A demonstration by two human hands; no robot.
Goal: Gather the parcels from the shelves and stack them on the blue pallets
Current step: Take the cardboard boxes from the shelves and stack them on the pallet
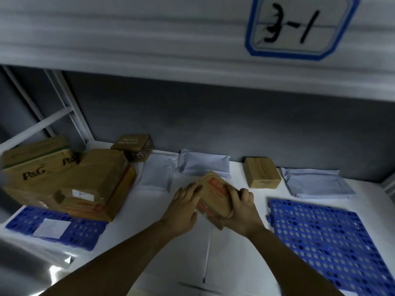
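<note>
A small brown cardboard parcel with red print is held tilted above the white shelf between both hands. My left hand presses its left side with fingers along the edge. My right hand grips its right side, thumb on top and fingers curled under. One blue perforated pallet lies to the right with nothing on it. Another blue pallet lies at the left, carrying a stack of brown cartons and a white slip.
Along the shelf's back wall lie two grey mailer bags, a small brown box, another grey bag and a dark patterned box. A shelf beam labelled 3-1 hangs overhead. A metal upright stands at the left.
</note>
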